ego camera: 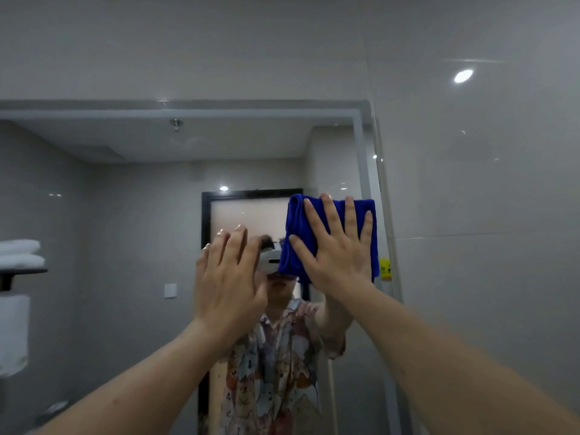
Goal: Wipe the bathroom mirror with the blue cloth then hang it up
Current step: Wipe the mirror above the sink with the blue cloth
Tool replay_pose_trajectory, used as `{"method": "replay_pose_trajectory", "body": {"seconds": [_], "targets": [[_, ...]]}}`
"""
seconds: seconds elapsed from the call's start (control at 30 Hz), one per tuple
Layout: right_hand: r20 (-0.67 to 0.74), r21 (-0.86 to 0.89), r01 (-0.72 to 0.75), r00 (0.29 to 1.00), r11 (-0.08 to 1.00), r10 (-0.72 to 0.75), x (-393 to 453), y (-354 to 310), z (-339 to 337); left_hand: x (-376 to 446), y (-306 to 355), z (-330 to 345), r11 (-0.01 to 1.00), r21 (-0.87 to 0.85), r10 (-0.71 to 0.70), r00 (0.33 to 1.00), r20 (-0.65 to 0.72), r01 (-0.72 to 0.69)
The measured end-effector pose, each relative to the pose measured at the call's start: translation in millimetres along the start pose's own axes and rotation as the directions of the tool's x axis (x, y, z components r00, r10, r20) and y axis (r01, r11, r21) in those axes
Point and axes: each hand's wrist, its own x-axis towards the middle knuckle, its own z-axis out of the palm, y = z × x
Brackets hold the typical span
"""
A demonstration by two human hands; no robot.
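1. Right hand (337, 246): fingers straight and spread, flat on the folded blue cloth (301, 240), pressing it to the mirror (125, 215) near its right edge.
2. Left hand (229, 277): fingers relaxed, holding nothing, just beside the cloth.
3. White towels (20, 254) reflected far left.

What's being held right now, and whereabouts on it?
The right hand presses the folded blue cloth flat against the mirror, palm over its middle. The left hand holds nothing.

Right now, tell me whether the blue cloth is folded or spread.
Folded: the blue cloth shows doubled layers at its left edge, under the flat right hand.
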Motion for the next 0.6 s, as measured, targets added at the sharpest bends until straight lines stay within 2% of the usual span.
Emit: {"method": "replay_pose_trajectory", "body": {"seconds": [0.13,0.4,0.6], "targets": [[-0.015,-0.003,0.019,1.000,1.000,-0.019,53.4,10.0,-16.3,9.8,-2.7,8.8,0.999,0.033,0.020,0.999,-0.026,-0.019],[-0.067,-0.002,-0.009,0.998,1.000,0.009,149.2,16.0,-48.3,19.8,-3.6,15.4,0.998,-0.007,0.068,0.991,-0.117,-0.069],[-0.073,-0.013,-0.019,0.997,1.000,0.018,156.4,12.0,-47.4,17.1,-21.7,5.7,1.000,-0.011,0.015,0.996,-0.089,-0.016]]}}
